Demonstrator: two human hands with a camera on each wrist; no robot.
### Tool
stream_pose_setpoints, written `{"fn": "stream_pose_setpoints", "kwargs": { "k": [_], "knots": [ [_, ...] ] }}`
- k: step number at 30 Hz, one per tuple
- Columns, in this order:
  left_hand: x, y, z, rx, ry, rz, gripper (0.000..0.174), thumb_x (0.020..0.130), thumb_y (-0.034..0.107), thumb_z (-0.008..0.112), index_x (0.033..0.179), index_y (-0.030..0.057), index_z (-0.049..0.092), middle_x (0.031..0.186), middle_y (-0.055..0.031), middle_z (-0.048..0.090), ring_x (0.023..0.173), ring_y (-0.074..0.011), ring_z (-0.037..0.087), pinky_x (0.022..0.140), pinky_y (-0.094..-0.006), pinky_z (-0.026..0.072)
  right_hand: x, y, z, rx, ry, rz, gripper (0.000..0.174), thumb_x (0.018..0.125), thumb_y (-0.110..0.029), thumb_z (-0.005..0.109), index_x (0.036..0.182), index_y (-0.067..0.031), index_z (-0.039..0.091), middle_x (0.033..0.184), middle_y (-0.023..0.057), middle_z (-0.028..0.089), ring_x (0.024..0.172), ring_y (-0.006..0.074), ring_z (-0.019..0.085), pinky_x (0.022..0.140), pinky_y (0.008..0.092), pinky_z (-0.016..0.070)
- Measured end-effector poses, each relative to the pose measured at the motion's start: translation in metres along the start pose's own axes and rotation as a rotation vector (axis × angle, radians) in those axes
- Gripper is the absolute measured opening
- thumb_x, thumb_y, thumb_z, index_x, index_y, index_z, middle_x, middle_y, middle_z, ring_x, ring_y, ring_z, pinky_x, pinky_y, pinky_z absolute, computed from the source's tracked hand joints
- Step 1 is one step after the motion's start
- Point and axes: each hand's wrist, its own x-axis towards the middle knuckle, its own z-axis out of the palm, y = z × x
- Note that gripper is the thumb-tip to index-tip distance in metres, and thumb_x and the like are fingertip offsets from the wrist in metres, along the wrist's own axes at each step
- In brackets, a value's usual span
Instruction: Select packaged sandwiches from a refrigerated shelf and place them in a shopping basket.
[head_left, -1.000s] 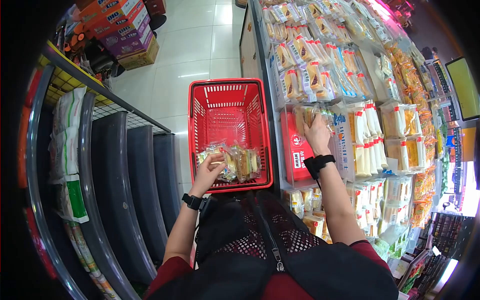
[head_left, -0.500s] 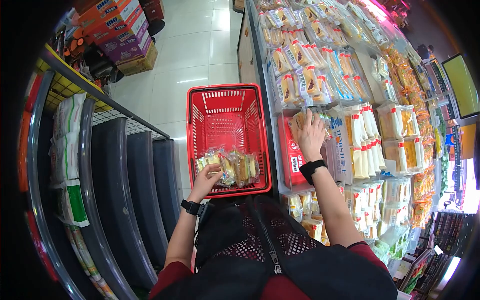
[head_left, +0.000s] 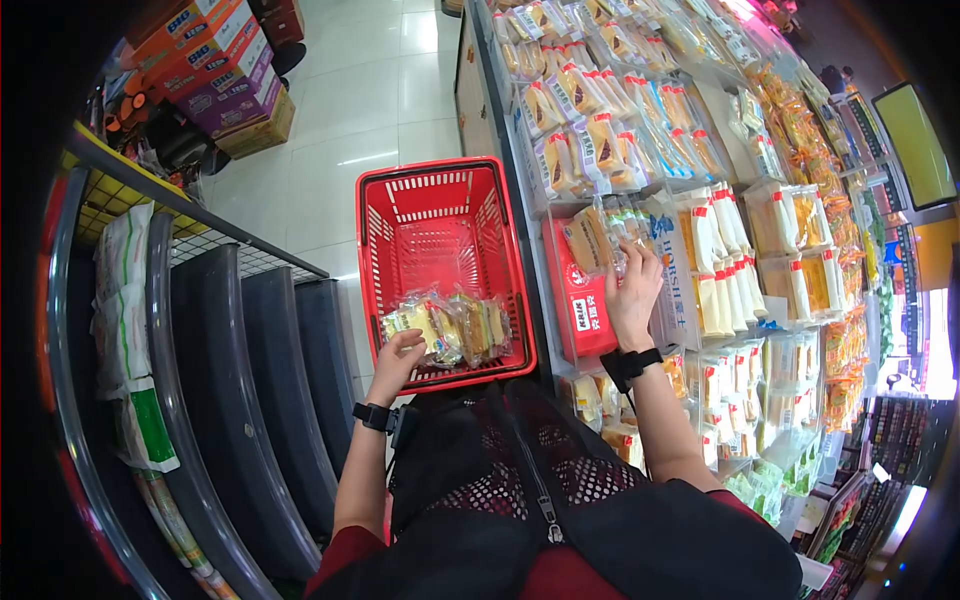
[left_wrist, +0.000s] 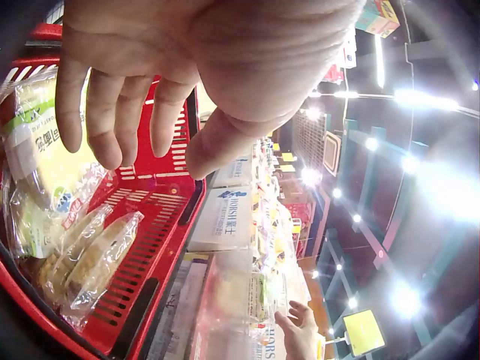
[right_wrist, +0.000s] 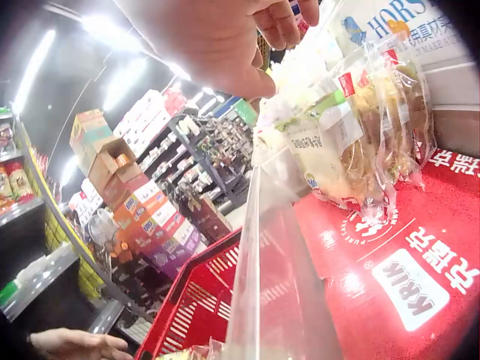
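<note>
Over a clear bin (right_wrist: 259, 270) on the right-side display, R hand (head_left: 636, 290) hangs w/ bent fingers, a bit apart, thumb away from them; nothing clamped. Fingertips nr a row of wrapped sandwiches (right_wrist: 367, 135); can't tell if they touch. Row stands approx. upright, side by side, inside bin atop a red KRIK box (right_wrist: 349, 296), w/ a white HORSH panel (head_left: 672, 265) next to it.

L hand (head_left: 398, 362) is above the near-left corner of a red basket (head_left: 436, 163), palm side twd basket, fingers loosely bent & spread, holding nothing. Bagged sandwiches (head_left: 455, 328) lie heaped at basket's near end, some tilted agst others; one pkg in the heap has a green-and-white label.

Dark watch (head_left: 374, 416) on L wrist, black strap (head_left: 640, 362) on R.

Basket sits btwn the display and dark shelf tiers (head_left: 205, 350) at far left, which carry white & green bags (head_left: 125, 285). Beyond basket: pale tiled floor (head_left: 350, 125), plus stacked cartons (head_left: 215, 75), orange ones over purple. Pkgd breads (head_left: 600, 145), mostly w/ red tabs, fill the display bins past & beside the sandwich bin.
</note>
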Motion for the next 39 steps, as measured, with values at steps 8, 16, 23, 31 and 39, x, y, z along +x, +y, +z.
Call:
{"fn": "stream_pose_setpoints", "kwargs": {
  "k": [8, 16, 23, 31, 39],
  "knots": [
    [0.000, 0.006, 0.000, -0.067, 0.027, -0.062, 0.040, 0.089, 0.018, 0.064, 0.124, 0.0010, 0.053, 0.117, -0.0137, 0.059, 0.103, -0.0179, 0.059, 0.084, -0.0291, 0.0499, -0.027, 0.017, -0.002, 0.251, -0.098, 0.267, 0.041, 0.081, -0.009, 0.067, 0.118, -0.0031, 0.050, 0.108, 0.0154, 0.053, 0.089, 0.0298, 0.056, 0.077, 0.0387, 0.0463],
    [0.016, -0.032, -0.013, 0.133, 0.108, 0.019, 0.042, 0.086, 0.021, 0.067, 0.121, 0.0013, 0.055, 0.115, -0.0130, 0.059, 0.100, -0.0195, 0.060, 0.084, -0.0303, 0.0498, -0.019, 0.008, -0.008, 0.430, -0.180, 0.473, 0.054, 0.080, -0.009, 0.068, 0.127, -0.0017, 0.043, 0.110, 0.0188, 0.051, 0.094, 0.0315, 0.056, 0.080, 0.0387, 0.0472],
    [0.027, -0.055, -0.026, 0.696, 0.260, 0.131, 0.049, 0.080, 0.027, 0.071, 0.119, 0.0029, 0.054, 0.115, -0.0178, 0.052, 0.100, -0.0305, 0.057, 0.087, -0.0375, 0.0477, 0.006, 0.011, -0.010, -0.002, -0.052, -0.003, 0.056, 0.073, -0.012, 0.074, 0.123, -0.0048, 0.050, 0.110, 0.0171, 0.049, 0.107, 0.0336, 0.050, 0.086, 0.0429, 0.0432],
    [0.024, -0.047, -0.026, 0.685, 0.254, 0.092, 0.049, 0.080, 0.024, 0.070, 0.120, 0.0010, 0.054, 0.118, -0.0186, 0.051, 0.101, -0.0311, 0.057, 0.089, -0.0376, 0.0475, 0.011, 0.013, 0.015, -0.115, -0.163, 0.001, 0.046, 0.073, -0.021, 0.074, 0.112, -0.0052, 0.056, 0.105, 0.0139, 0.053, 0.102, 0.0308, 0.051, 0.079, 0.0406, 0.0439],
    [0.025, -0.051, -0.026, 0.732, 0.253, 0.066, 0.048, 0.080, 0.023, 0.070, 0.119, 0.0016, 0.054, 0.123, -0.0194, 0.049, 0.115, -0.0352, 0.050, 0.098, -0.0390, 0.0422, 0.016, 0.020, 0.027, 0.019, -0.116, -0.035, 0.021, 0.075, -0.010, 0.068, 0.093, -0.0027, 0.059, 0.091, 0.0147, 0.056, 0.089, 0.0328, 0.055, 0.074, 0.0416, 0.0461]
  ]
}}
